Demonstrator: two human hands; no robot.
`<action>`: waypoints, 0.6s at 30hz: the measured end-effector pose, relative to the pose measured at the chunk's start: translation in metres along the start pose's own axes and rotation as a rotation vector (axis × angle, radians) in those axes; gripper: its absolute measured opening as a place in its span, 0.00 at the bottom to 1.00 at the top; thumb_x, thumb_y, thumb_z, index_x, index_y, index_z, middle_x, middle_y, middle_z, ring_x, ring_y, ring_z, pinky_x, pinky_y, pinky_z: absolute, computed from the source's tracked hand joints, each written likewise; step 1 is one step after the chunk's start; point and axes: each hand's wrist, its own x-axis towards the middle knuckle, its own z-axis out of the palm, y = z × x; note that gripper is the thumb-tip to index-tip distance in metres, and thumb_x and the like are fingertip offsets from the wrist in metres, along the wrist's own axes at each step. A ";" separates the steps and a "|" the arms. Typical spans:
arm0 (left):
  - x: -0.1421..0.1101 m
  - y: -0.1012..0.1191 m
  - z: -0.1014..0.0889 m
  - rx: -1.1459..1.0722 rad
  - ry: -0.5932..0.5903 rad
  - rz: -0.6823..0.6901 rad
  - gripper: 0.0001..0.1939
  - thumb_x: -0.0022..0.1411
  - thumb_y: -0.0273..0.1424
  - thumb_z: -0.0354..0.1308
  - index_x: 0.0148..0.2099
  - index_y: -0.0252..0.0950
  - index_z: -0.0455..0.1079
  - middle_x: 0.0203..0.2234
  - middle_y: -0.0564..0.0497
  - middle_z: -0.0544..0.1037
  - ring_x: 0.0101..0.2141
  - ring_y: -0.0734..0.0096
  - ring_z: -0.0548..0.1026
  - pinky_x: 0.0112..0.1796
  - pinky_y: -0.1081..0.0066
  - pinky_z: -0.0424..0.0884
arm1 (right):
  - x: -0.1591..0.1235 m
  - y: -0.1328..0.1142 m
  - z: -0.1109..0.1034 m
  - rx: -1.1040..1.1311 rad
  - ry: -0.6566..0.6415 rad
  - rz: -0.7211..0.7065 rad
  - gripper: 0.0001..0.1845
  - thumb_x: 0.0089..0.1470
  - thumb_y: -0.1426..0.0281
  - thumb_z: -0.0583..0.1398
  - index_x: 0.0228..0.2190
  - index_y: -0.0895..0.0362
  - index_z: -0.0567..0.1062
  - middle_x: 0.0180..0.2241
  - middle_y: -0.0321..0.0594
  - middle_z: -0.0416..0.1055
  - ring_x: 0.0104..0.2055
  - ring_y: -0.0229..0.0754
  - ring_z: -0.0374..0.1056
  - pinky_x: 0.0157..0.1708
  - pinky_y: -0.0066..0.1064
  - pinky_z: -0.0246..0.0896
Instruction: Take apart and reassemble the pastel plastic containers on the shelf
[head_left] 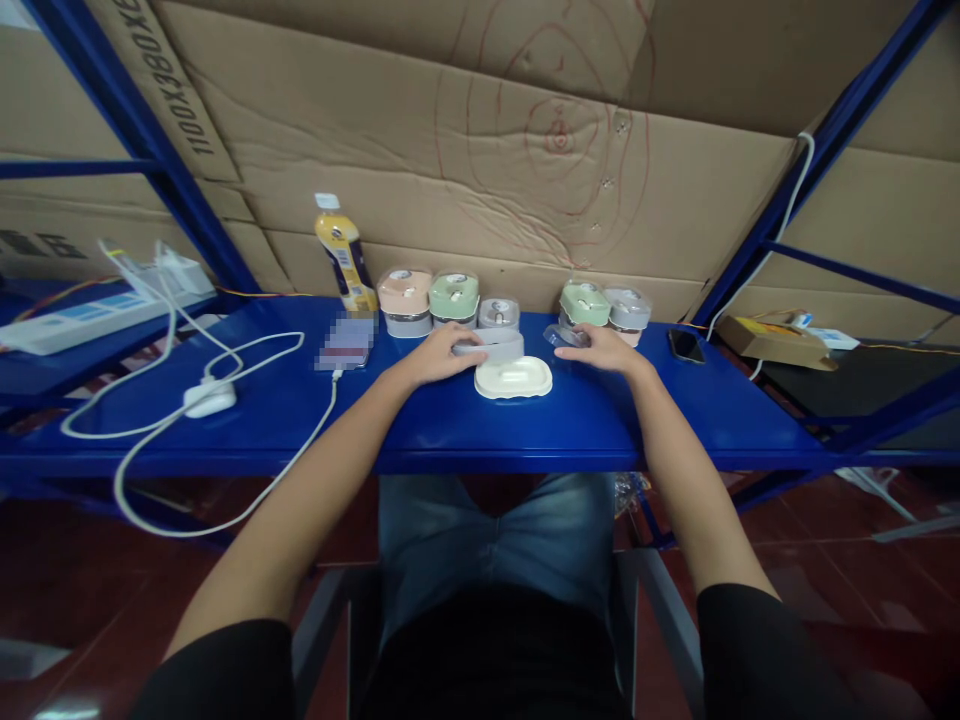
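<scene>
My left hand (442, 355) rests on a grey container base (501, 345) on the blue shelf (450, 425), fingers curled over its left end. A cream lid (514, 378) lies flat just in front of that base. My right hand (604, 350) reaches to a clear plastic piece (559, 336) beside a green-lidded box (586, 302), fingers closed around it. Behind stand a pink-lidded box (406, 300), a second green-lidded box (454, 297), a small grey box (499, 313) and a grey-lidded box (628, 309).
A yellow drink bottle (343, 252) stands at the back left. A phone (346, 343) on a white charging cable (225, 400) lies left of the boxes, with a power strip (82, 315) further left. A dark phone (685, 346) lies right. Cardboard lines the back.
</scene>
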 end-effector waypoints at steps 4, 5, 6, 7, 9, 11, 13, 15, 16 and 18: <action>0.001 -0.006 -0.005 0.043 -0.049 -0.054 0.26 0.62 0.51 0.66 0.53 0.37 0.83 0.52 0.40 0.82 0.58 0.41 0.78 0.64 0.42 0.71 | 0.003 0.004 0.002 -0.132 -0.095 -0.046 0.47 0.45 0.48 0.79 0.61 0.58 0.80 0.59 0.56 0.81 0.60 0.66 0.78 0.60 0.55 0.74; 0.001 -0.006 -0.005 0.043 -0.061 -0.060 0.27 0.61 0.51 0.67 0.53 0.38 0.83 0.52 0.40 0.83 0.58 0.40 0.78 0.64 0.43 0.71 | 0.004 0.005 0.004 -0.153 -0.111 -0.058 0.48 0.44 0.50 0.80 0.61 0.58 0.79 0.60 0.57 0.81 0.60 0.67 0.78 0.61 0.55 0.74; 0.002 -0.005 -0.005 0.039 -0.071 -0.063 0.27 0.60 0.51 0.68 0.53 0.38 0.83 0.53 0.40 0.83 0.59 0.40 0.78 0.64 0.43 0.70 | 0.005 0.006 0.005 -0.164 -0.124 -0.070 0.49 0.43 0.51 0.81 0.62 0.58 0.79 0.61 0.58 0.80 0.61 0.67 0.78 0.62 0.55 0.73; 0.002 -0.004 -0.006 0.030 -0.077 -0.062 0.27 0.59 0.51 0.68 0.52 0.38 0.82 0.53 0.40 0.84 0.59 0.40 0.78 0.65 0.43 0.70 | 0.005 0.007 0.007 -0.166 -0.130 -0.080 0.49 0.43 0.51 0.81 0.62 0.58 0.79 0.61 0.58 0.80 0.61 0.67 0.78 0.62 0.56 0.73; 0.001 0.001 -0.006 -0.001 -0.063 -0.047 0.29 0.58 0.52 0.68 0.53 0.37 0.81 0.55 0.40 0.84 0.59 0.40 0.79 0.66 0.43 0.69 | 0.006 0.007 0.008 -0.145 -0.116 -0.088 0.50 0.44 0.50 0.80 0.63 0.58 0.78 0.61 0.58 0.80 0.61 0.67 0.78 0.63 0.57 0.72; -0.001 0.009 -0.007 -0.047 -0.024 -0.022 0.32 0.59 0.53 0.68 0.57 0.36 0.79 0.59 0.39 0.82 0.61 0.41 0.78 0.66 0.43 0.69 | 0.005 0.006 0.009 -0.101 -0.051 -0.085 0.50 0.47 0.46 0.78 0.64 0.59 0.78 0.61 0.59 0.80 0.61 0.68 0.78 0.63 0.58 0.72; -0.004 0.017 -0.006 -0.097 -0.006 0.004 0.38 0.58 0.54 0.70 0.63 0.36 0.76 0.63 0.38 0.80 0.62 0.41 0.78 0.66 0.44 0.70 | 0.005 0.003 0.010 -0.029 0.063 -0.130 0.49 0.51 0.43 0.75 0.64 0.59 0.78 0.63 0.59 0.79 0.63 0.67 0.77 0.65 0.60 0.70; -0.006 0.025 -0.002 -0.130 -0.019 0.032 0.44 0.56 0.54 0.73 0.67 0.36 0.72 0.65 0.37 0.78 0.63 0.41 0.78 0.65 0.44 0.72 | 0.004 -0.002 0.012 0.063 0.176 -0.252 0.48 0.53 0.41 0.73 0.65 0.56 0.78 0.65 0.57 0.77 0.66 0.65 0.75 0.68 0.59 0.68; -0.006 0.028 0.000 -0.135 -0.028 0.048 0.46 0.54 0.54 0.75 0.68 0.36 0.71 0.65 0.37 0.78 0.63 0.40 0.78 0.65 0.44 0.72 | 0.003 -0.005 0.014 0.103 0.206 -0.331 0.48 0.54 0.41 0.72 0.65 0.55 0.78 0.65 0.55 0.77 0.66 0.64 0.74 0.68 0.58 0.67; -0.006 0.031 0.007 -0.135 -0.034 0.076 0.50 0.51 0.54 0.77 0.69 0.36 0.69 0.66 0.35 0.77 0.64 0.38 0.77 0.66 0.43 0.72 | 0.002 -0.014 0.021 0.153 0.192 -0.480 0.48 0.53 0.40 0.73 0.66 0.53 0.77 0.64 0.52 0.78 0.64 0.61 0.75 0.66 0.55 0.69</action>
